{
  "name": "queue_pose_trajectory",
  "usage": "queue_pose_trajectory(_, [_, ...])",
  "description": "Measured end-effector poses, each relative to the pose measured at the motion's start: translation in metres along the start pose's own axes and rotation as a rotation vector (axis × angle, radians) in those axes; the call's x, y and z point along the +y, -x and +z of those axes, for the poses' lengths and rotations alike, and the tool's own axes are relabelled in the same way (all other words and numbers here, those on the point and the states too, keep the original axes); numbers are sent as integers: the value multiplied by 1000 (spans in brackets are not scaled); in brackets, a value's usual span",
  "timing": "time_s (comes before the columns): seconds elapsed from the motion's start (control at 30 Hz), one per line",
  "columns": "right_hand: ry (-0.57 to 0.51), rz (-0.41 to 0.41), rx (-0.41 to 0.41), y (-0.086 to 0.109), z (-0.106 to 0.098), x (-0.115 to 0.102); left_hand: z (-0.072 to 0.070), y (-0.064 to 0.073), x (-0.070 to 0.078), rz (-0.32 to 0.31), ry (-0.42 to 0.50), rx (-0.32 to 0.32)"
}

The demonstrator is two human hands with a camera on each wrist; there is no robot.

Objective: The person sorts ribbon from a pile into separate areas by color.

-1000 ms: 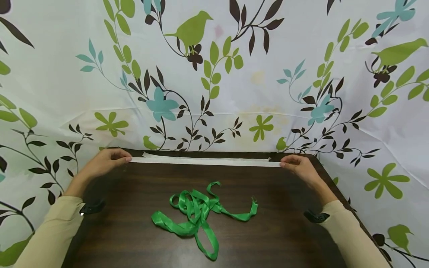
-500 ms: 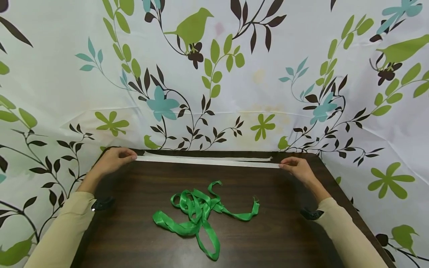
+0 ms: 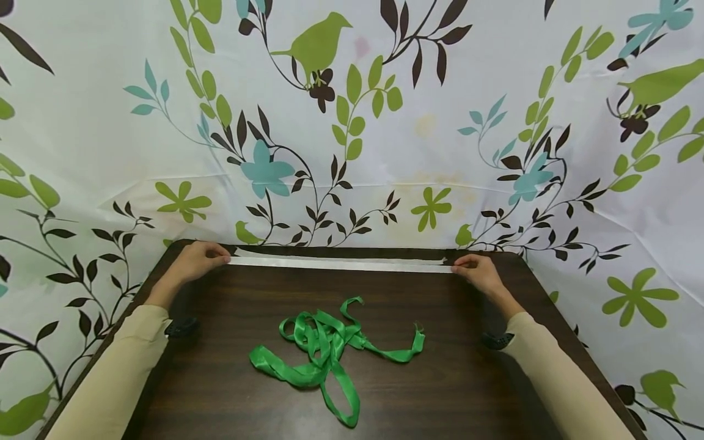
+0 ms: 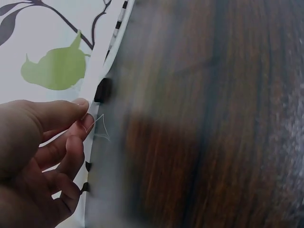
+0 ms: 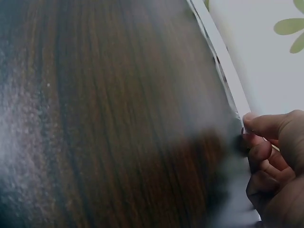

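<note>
A white ribbon (image 3: 341, 264) stretches straight across the far end of the dark table. My left hand (image 3: 197, 263) pinches its left end between thumb and fingertip; fine loose threads show by those fingertips in the left wrist view. At the other end, my right hand (image 3: 480, 275) pinches the ribbon between thumb and finger, as the right wrist view shows. Just behind it, partly covered, a second white strip (image 3: 254, 254) lies along the back edge. Nearer to me, between the arms, a long green ribbon (image 3: 329, 348) lies in a loose, looped tangle.
The brown wood-grain table (image 3: 264, 409) meets a white patterned cloth (image 3: 385, 165) at its back and sides. Birds, leaves and flowers are printed on the cloth. A dark band with a device sits on each wrist.
Both hands have come a little closer together, the left moving right and the right moving left. The white ribbon stays held between them. The green ribbon has stayed put.
</note>
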State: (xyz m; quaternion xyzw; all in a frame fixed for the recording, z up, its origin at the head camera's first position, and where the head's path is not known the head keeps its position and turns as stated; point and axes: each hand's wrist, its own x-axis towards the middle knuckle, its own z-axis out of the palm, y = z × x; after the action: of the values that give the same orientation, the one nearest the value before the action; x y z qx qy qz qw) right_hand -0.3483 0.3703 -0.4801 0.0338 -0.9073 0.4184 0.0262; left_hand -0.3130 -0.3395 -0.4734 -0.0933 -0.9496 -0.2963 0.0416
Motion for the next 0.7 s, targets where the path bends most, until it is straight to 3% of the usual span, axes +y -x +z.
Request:
queue_pose_trajectory(0.6, [129, -73, 26, -9, 12, 0, 6, -2, 3, -46, -7, -11])
queue_pose_trajectory(0.7, [176, -87, 62, -6, 10, -4, 3, 0, 6, -87, -8, -11])
